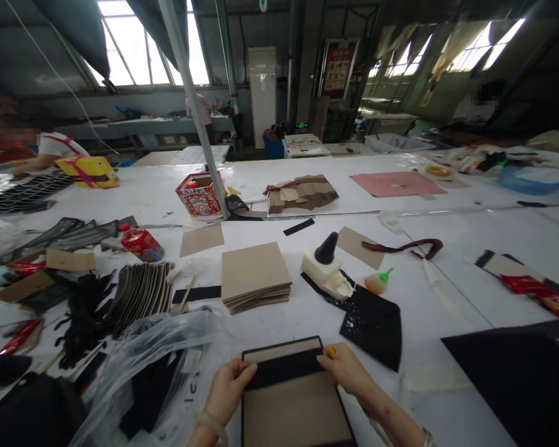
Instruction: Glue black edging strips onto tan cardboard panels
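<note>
In front of me lies a tan board (293,406) with black edging on its sides and top. A black strip (286,370) runs across its upper part. My left hand (230,388) pinches the strip's left end at the board's edge. At the other end, my right hand (347,370) has thumb and finger closed on the strip, and a small yellow thing (331,352) shows at its fingers; what that is I cannot tell. Just beyond the board stands a stack of tan boards (255,273). A white glue bottle with a black cone nozzle (325,257) sits right of the stack.
Black fabric (377,323) spotted with white lies under the bottle, beside a small green-tipped bottle (377,282). Clear plastic (163,335) and curved dark strips (137,292) crowd the left. A slanted pole (193,105) rises from the table. Black sheet (517,372) covers the right.
</note>
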The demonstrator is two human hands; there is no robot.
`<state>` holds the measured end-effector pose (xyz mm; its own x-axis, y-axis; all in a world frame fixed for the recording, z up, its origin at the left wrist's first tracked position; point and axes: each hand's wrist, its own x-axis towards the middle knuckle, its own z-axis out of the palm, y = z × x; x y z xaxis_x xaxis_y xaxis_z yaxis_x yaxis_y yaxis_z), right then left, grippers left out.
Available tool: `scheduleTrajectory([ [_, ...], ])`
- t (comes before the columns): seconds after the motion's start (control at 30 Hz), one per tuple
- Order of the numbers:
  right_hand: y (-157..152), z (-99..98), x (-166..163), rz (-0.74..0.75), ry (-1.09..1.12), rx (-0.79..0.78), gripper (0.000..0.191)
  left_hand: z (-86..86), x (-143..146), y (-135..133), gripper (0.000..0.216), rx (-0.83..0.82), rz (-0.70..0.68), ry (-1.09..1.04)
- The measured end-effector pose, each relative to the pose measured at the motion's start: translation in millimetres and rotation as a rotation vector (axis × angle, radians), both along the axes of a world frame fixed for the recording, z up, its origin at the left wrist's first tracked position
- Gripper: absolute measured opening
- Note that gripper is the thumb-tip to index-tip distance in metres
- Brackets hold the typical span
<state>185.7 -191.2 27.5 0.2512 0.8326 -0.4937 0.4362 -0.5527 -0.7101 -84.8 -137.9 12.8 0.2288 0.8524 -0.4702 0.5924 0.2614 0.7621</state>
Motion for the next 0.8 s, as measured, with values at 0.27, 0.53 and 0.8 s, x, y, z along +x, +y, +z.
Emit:
scheduleTrajectory([
  [0.27, 12, -28.2, 6, -0.032, -0.131, 0.047, 0.026, -4.6, -2, 13, 0.022, 0.157, -0.025, 0.199],
  [0.53, 12, -35.5, 7, -0.038, -0.171, 0.045, 0.023, -3.4, 0, 8, 0.030, 0.125, 0.026, 0.321],
  [0.8, 10, -35.8, 6, -0.033, -0.181, 0.023, 0.023, -16.2, 1, 8, 0.034, 0.128, 0.063, 0.330],
])
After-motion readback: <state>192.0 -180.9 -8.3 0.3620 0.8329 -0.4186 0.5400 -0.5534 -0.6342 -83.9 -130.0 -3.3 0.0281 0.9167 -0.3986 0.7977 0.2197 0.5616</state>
